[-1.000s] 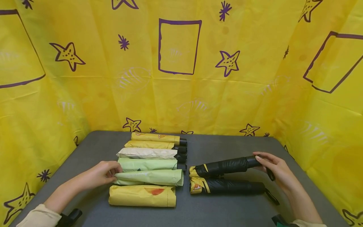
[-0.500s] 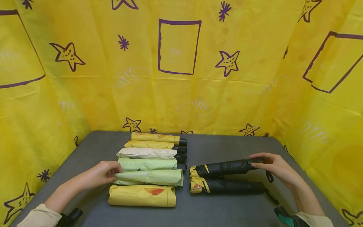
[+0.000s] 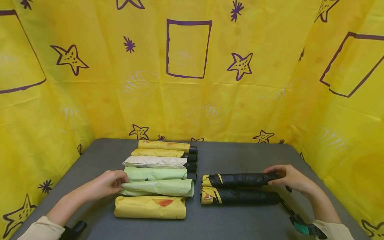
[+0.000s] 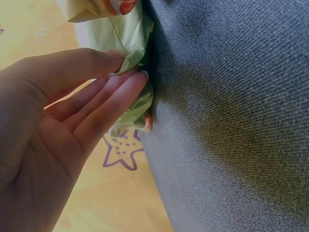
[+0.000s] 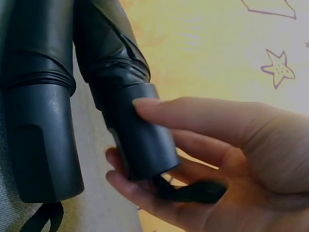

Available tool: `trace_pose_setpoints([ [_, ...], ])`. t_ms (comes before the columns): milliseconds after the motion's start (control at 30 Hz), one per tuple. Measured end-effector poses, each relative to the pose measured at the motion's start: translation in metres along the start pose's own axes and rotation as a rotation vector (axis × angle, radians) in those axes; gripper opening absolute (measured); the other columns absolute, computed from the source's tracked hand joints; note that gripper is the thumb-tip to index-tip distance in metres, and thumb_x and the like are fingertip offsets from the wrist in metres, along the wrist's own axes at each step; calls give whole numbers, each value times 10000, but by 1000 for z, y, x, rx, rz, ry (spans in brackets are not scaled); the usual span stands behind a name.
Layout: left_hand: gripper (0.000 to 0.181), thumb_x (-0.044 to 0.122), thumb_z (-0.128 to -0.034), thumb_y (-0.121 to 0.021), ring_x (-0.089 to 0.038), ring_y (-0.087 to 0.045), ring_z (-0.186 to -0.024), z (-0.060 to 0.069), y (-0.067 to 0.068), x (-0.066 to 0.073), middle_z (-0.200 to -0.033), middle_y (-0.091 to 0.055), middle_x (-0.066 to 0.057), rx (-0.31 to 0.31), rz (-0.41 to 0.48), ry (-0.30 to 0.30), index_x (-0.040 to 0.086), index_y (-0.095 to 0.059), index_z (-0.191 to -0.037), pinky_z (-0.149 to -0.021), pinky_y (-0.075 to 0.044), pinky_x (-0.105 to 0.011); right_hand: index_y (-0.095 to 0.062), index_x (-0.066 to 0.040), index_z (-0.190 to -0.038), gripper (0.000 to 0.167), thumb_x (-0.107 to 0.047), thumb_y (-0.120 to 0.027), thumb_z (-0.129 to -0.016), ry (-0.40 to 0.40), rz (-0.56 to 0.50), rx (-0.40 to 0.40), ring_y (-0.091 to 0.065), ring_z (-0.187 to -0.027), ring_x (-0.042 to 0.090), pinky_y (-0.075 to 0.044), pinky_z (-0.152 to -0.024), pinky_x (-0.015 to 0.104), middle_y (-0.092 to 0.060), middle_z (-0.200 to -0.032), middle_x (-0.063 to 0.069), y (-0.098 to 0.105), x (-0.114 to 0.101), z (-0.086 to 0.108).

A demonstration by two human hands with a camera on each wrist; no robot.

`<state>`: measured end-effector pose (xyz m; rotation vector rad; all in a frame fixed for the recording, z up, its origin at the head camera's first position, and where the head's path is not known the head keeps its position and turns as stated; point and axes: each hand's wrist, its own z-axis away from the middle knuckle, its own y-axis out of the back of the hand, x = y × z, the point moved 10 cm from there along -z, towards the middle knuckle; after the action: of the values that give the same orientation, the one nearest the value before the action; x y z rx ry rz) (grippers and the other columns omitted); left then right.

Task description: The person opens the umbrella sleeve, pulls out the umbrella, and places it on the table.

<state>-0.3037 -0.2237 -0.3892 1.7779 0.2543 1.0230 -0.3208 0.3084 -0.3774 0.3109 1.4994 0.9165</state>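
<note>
My left hand (image 3: pixel 108 183) pinches the left end of a light green umbrella sleeve (image 3: pixel 159 187); the left wrist view has the green fabric (image 4: pixel 123 36) between thumb and fingers. On the right side of the table, my right hand (image 3: pixel 291 180) holds the handle of the farther black folded umbrella (image 3: pixel 243 180), which has yellow trim at its left end. Close up, thumb and fingers lie round that black handle (image 5: pixel 140 130), and a wrist strap (image 5: pixel 193 192) hangs from it. A second black folded umbrella (image 3: pixel 246 196) lies alongside on the near side.
Nearest me on the left lies a yellow sleeve (image 3: pixel 150 207) with a red print. Beyond the pinched sleeve are another green umbrella (image 3: pixel 156 174), a white one (image 3: pixel 156 162) and two yellow ones (image 3: pixel 163 145). Yellow patterned cloth (image 3: pixel 189 100) encloses the grey table (image 3: pixel 228 226).
My right hand has lowered the handle end of the farther black umbrella, bringing it nearly parallel to the nearer one. My left hand stays on the green sleeve.
</note>
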Motion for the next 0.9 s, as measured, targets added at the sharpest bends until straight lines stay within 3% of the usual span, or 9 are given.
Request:
trace_pose_setpoints([
  [267, 222, -20, -812, -716, -7, -586, -782, 0, 1, 0, -895, -633, 7, 2, -2, -3, 82, -632, -990, -611, -531, -223, -653, 54, -1120, 393, -70, -778, -769, 82, 111, -29, -665, -989, 351, -525, -719, 243, -664, -1124, 248, -8, -8, -6],
  [533, 218, -24, -813, -712, -7, -585, -781, 0, 0, 0, -890, -626, 10, -4, 3, 0, 82, -630, -986, -609, -532, -220, -630, 65, -1096, 404, 20, -763, -717, 125, 68, -38, -660, -865, 136, -516, -648, 220, -653, -1092, 260, -15, -1, -8],
  [767, 224, -28, -813, -713, -21, -596, -780, -1, 0, 0, -890, -628, 3, 2, 1, -20, 86, -629, -987, -606, -531, -218, -635, 38, -1033, 375, 72, -757, -679, 152, 132, -12, -668, -890, 215, -515, -659, 229, -676, -1032, 225, -17, 2, -9],
  [900, 225, -25, -809, -717, -20, -594, -781, -1, -1, -1, -890, -629, 5, 5, -5, -18, 87, -632, -985, -606, -530, -217, -659, 10, -1020, 372, 66, -757, -666, 162, 190, -1, -659, -901, 152, -525, -709, 246, -704, -1014, 168, -18, 3, -10],
])
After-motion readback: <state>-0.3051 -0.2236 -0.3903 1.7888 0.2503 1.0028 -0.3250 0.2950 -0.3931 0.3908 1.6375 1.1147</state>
